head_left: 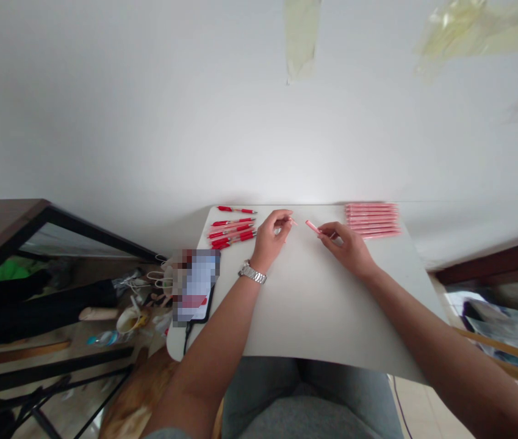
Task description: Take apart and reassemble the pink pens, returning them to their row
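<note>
A pink tube was pinched in a person's right hand over a white table, near a thin pink piece gripped by the left hand's fingertips, between red pens and pink sticks.

A head-worn camera is facing forward and down over the near side of the desk, taking in left hand, right hand and the wall beyond.
</note>
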{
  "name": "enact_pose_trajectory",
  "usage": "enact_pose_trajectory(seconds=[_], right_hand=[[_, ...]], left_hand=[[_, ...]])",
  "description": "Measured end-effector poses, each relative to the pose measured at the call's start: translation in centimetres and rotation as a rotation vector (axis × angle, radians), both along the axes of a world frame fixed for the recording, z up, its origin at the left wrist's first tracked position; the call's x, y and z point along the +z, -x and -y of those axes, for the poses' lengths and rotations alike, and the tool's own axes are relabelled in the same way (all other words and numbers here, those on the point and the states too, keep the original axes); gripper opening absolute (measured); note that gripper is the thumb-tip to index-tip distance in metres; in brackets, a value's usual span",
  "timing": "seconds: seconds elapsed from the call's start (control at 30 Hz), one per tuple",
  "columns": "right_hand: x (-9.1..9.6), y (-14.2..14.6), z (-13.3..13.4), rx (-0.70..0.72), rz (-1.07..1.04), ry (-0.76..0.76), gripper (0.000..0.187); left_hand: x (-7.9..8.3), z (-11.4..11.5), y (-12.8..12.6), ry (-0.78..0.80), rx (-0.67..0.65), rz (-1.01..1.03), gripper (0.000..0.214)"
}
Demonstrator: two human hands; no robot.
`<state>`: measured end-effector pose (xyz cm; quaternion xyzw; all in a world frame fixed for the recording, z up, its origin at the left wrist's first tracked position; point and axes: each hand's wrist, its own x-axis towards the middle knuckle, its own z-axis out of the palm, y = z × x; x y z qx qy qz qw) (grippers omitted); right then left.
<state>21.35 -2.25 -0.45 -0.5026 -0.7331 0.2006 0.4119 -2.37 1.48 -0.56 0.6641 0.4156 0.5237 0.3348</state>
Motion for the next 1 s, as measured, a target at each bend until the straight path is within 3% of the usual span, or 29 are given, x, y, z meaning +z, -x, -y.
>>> enact_pose_trajectory(seconds=[0.33, 1.0], right_hand=[[-0.03, -0.01, 0.08, 0.029, 0.039, 0.041, 0.017], [-0.02, -0.09, 0.1, 0.048, 0.089, 0.025, 0.016]], left_hand=[[-0.02, 0.05, -0.39, 0.121, -0.071, 0.172, 0.027], [0.38, 0.54, -0.63, 0.147, -0.186, 0.168, 0.027]])
